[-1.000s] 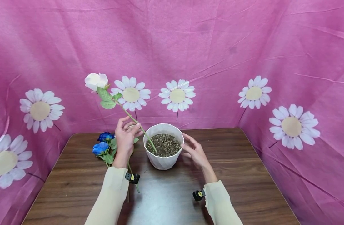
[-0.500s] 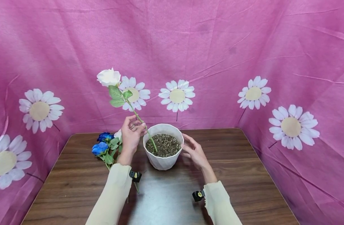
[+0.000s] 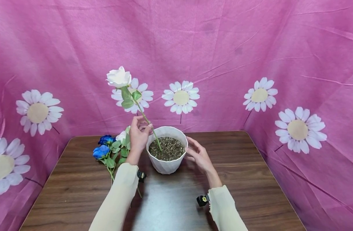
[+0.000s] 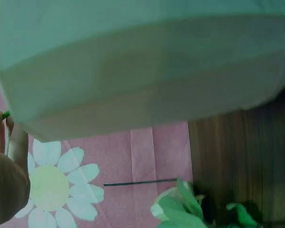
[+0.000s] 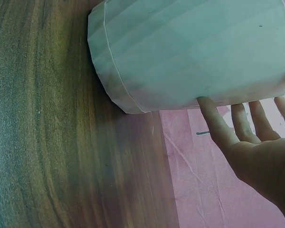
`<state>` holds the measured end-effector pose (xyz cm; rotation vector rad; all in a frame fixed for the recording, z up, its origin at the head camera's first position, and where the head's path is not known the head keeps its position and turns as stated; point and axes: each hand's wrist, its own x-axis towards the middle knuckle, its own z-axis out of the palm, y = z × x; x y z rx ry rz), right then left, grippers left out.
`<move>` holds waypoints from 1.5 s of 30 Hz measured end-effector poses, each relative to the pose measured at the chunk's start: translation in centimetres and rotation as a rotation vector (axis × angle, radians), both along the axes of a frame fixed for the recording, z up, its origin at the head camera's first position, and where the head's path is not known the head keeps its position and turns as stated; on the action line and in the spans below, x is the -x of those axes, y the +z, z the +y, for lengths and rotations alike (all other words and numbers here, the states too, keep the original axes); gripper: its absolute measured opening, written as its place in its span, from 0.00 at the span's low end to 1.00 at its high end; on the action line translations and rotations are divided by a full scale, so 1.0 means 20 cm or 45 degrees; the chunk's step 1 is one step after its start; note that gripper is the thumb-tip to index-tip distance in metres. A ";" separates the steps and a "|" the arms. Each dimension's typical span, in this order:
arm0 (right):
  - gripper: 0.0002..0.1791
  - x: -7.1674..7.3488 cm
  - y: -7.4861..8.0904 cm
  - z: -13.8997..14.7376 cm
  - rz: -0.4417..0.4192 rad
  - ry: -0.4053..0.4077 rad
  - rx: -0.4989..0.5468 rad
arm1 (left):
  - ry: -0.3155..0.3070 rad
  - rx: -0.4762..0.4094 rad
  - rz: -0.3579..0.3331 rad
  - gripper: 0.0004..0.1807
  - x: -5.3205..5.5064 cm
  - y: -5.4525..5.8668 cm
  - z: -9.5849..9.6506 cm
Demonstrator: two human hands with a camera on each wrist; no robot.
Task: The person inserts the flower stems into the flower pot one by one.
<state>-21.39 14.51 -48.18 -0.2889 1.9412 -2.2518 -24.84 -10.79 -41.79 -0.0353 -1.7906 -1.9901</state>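
Observation:
My left hand [image 3: 138, 136] pinches the green stem of a white rose [image 3: 118, 77] between thumb and fingers. The rose leans to the left, its stem's lower end at the soil [image 3: 172, 149] inside a white faceted pot [image 3: 167, 166]. How deep the stem sits I cannot tell. On the pot's right side, my right hand [image 3: 201, 158] touches the wall near the rim. In the right wrist view, this hand's fingers [image 5: 216, 123] extend against the pot [image 5: 194, 57]. The pot [image 4: 147, 71] hides most of the stem in the left wrist view.
Left of the pot, two blue roses [image 3: 100, 151] and another white rose [image 3: 121, 137] lie on the brown wooden table [image 3: 237, 166], partly hidden by my left arm. A pink cloth [image 3: 216, 64] printed with daisies hangs behind and at both sides.
My left hand has moved right, and the white rose's bloom has swung right and up, so its stem leans less. The right hand stays at the pot.

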 end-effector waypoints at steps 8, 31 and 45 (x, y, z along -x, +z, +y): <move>0.30 0.00 0.00 -0.01 0.004 -0.007 -0.001 | 0.067 0.225 0.133 0.19 0.03 -0.04 0.01; 0.31 0.00 -0.02 -0.01 0.006 -0.006 -0.009 | -0.012 0.776 0.192 0.15 0.04 -0.07 0.05; 0.30 0.00 -0.02 -0.01 0.020 -0.032 -0.006 | -0.036 0.536 0.123 0.09 0.05 -0.05 0.08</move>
